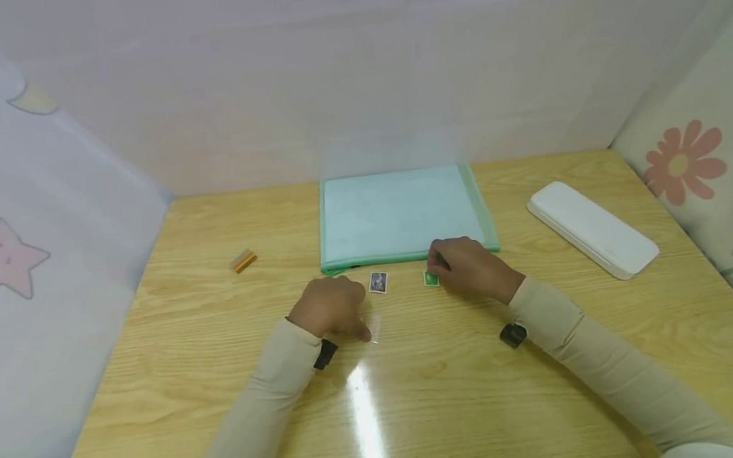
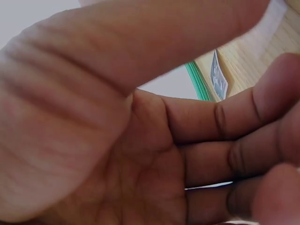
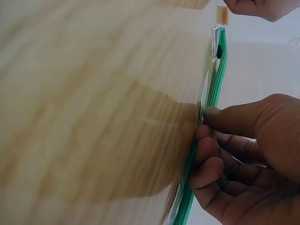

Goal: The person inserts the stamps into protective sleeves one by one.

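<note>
Head view shows your right hand [image 1: 468, 268] near the middle of the tabletop [image 1: 160, 385], its fingers [image 3: 225, 121] pinching a small green stamp [image 1: 431, 278] that lies flat just in front of the green zip pouch [image 1: 397, 216]. Your left hand [image 1: 332, 308] rests on the wood with curled fingers [image 2: 225, 154], fingertips pressing a small clear sleeve [image 1: 374, 328], and a grey picture stamp [image 1: 378, 282] lies between your two hands. A white case [image 1: 590, 227] sits toward the right edge, and a small orange block [image 1: 243, 260] lies toward the left edge.
</note>
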The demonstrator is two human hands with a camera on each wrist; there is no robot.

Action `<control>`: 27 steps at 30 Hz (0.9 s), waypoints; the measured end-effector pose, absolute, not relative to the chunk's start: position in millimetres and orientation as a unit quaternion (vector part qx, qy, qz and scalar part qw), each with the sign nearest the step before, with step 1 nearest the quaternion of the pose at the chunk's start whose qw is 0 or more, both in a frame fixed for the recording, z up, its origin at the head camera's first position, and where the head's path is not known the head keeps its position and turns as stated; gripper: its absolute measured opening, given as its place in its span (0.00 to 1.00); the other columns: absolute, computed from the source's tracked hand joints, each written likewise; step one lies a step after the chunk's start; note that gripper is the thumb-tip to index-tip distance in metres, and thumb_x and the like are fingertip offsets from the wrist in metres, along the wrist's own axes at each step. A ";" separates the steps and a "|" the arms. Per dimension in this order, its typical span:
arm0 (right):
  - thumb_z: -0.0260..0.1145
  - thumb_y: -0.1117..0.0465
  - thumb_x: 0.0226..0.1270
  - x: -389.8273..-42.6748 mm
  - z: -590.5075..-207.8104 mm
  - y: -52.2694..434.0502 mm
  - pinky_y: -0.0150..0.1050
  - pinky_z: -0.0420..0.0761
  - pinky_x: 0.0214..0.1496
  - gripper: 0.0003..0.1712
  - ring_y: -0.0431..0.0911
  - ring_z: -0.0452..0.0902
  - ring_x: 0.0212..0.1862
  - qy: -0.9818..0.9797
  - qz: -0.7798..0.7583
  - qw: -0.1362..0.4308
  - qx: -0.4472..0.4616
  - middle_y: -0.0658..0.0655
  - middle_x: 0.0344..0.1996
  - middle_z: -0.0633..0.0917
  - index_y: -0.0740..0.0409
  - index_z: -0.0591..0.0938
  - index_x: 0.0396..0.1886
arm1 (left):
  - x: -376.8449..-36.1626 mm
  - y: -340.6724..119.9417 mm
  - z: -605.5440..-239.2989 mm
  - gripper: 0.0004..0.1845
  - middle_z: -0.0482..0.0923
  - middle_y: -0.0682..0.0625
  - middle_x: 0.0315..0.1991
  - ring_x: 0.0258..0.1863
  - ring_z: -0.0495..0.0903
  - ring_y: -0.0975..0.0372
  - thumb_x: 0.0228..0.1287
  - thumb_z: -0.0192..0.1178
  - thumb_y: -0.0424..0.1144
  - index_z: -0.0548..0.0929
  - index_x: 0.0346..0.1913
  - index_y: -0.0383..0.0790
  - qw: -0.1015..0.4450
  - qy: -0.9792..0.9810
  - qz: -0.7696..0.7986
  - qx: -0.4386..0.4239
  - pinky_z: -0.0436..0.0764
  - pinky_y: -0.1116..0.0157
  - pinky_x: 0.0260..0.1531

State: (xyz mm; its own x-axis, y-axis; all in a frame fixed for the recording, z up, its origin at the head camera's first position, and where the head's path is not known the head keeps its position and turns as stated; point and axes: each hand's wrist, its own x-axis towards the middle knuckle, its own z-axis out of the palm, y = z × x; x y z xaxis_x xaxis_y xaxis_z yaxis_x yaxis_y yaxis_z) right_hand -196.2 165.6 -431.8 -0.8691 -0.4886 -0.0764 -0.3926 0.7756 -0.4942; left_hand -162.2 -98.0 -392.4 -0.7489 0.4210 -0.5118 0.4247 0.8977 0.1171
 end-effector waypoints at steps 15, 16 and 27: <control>0.62 0.56 0.77 -195.6 -416.5 147.9 0.37 0.77 0.32 0.07 0.39 0.76 0.29 0.927 -0.234 0.070 -0.284 0.44 0.29 0.81 0.52 0.83 0.40 | -162.3 -97.5 -387.0 0.10 0.77 0.52 0.29 0.29 0.75 0.57 0.61 0.69 0.41 0.77 0.31 0.46 0.270 0.934 -0.005 0.235 0.77 0.54 0.31; 0.62 0.55 0.77 -195.8 -416.2 147.4 0.37 0.77 0.33 0.07 0.39 0.76 0.29 0.927 -0.234 0.071 -0.285 0.44 0.29 0.81 0.52 0.83 0.40 | -162.7 -97.8 -386.8 0.09 0.77 0.52 0.30 0.30 0.75 0.57 0.61 0.69 0.41 0.77 0.31 0.46 0.271 0.933 -0.005 0.237 0.76 0.55 0.31; 0.62 0.55 0.77 -195.5 -416.6 140.9 0.37 0.78 0.35 0.07 0.38 0.75 0.31 0.919 -0.233 0.068 -0.311 0.44 0.32 0.81 0.51 0.83 0.41 | -179.7 -117.1 -388.6 0.09 0.64 0.52 0.22 0.20 0.60 0.62 0.68 0.54 0.28 0.72 0.29 0.41 0.239 0.928 0.123 0.258 0.63 0.65 0.20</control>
